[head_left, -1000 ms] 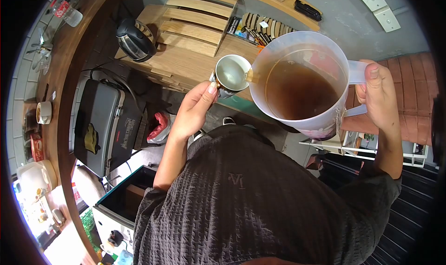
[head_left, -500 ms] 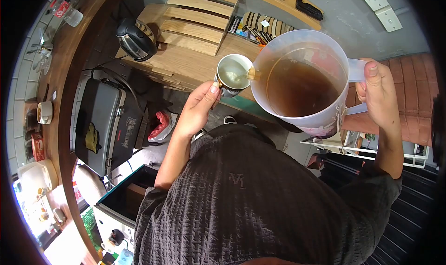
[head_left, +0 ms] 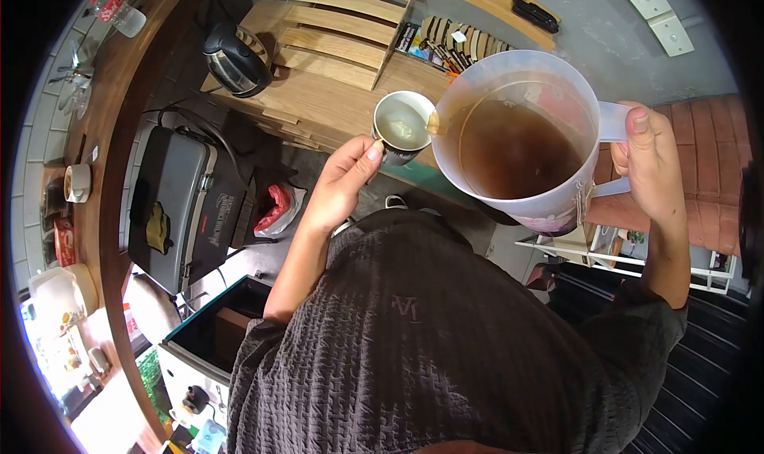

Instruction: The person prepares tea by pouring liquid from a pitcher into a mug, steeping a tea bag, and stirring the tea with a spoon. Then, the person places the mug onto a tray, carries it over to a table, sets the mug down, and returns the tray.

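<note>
My left hand (head_left: 346, 182) is closed on a small cup (head_left: 403, 123), dark outside and pale inside, with light liquid in it. Closed around the handle of a large translucent pitcher (head_left: 519, 136) is my right hand (head_left: 649, 159). Brown liquid partly fills the pitcher, which tilts toward the cup. Its spout (head_left: 437, 124) sits at the cup's right rim, and some brown liquid shows in it. The fingers of my left hand behind the cup are partly hidden.
A black kettle (head_left: 237, 59) stands on the wooden counter (head_left: 318, 96) beside a slatted wooden rack (head_left: 342, 36). To the left are a dark case (head_left: 175, 207) and a wooden shelf edge (head_left: 111, 136). A white wire rack (head_left: 637, 264) is below my right arm.
The cup and my left hand have moved slightly right and up, closer to the spout. The pitcher stays almost in place, and the liquid surface in the cup looks different.
</note>
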{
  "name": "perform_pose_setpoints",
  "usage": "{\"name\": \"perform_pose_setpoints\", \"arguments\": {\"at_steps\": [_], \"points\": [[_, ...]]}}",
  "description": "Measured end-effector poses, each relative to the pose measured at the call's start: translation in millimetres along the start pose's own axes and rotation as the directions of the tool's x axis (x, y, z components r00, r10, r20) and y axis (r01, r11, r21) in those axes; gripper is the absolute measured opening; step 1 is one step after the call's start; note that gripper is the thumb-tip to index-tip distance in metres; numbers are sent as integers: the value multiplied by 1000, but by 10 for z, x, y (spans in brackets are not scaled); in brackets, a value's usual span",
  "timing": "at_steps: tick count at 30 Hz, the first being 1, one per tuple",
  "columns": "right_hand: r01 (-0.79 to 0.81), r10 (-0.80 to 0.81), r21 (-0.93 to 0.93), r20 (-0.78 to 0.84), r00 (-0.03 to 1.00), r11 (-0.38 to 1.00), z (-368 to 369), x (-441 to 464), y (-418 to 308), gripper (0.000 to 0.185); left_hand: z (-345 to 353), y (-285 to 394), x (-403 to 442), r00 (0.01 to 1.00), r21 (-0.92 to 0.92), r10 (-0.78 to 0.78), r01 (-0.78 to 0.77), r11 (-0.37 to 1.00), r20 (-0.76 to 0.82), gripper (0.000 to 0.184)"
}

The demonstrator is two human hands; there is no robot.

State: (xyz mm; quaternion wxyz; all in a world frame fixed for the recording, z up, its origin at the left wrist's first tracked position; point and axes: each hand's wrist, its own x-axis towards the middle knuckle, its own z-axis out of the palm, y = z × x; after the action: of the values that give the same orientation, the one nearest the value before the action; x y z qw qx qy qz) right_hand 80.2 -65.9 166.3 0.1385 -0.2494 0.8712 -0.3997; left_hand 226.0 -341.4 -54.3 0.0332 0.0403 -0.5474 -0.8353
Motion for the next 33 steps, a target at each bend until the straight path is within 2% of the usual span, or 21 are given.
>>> {"name": "perform_pose_setpoints", "arguments": {"at_steps": [2,8,22,24,31,33], "points": [[4,-4,-6,0,1000,1000,15,-7,-11,59,96,83,-19,998,85,-6,11,996,-60,23],[15,-15,-24,6,1000,1000,9,-22,4,58,57,62,-34,1000,96,-12,13,995,-16,22],[-4,4,-1,44,999,1000,-43,-49,57,57,66,26,-55,999,57,-16,15,998,31,21],[25,-19,-71,76,997,997,-57,-45,74,59,71,26,-54,999,52,-25,24,998,21,21],[27,-22,-87,53,998,996,-50,-47,70,59,46,-2,-51,1000,69,-14,12,998,25,21],[1,0,-34,47,999,999,-52,-42,45,57,42,-5,-47,1000,65,-12,10,998,24,21]]}}
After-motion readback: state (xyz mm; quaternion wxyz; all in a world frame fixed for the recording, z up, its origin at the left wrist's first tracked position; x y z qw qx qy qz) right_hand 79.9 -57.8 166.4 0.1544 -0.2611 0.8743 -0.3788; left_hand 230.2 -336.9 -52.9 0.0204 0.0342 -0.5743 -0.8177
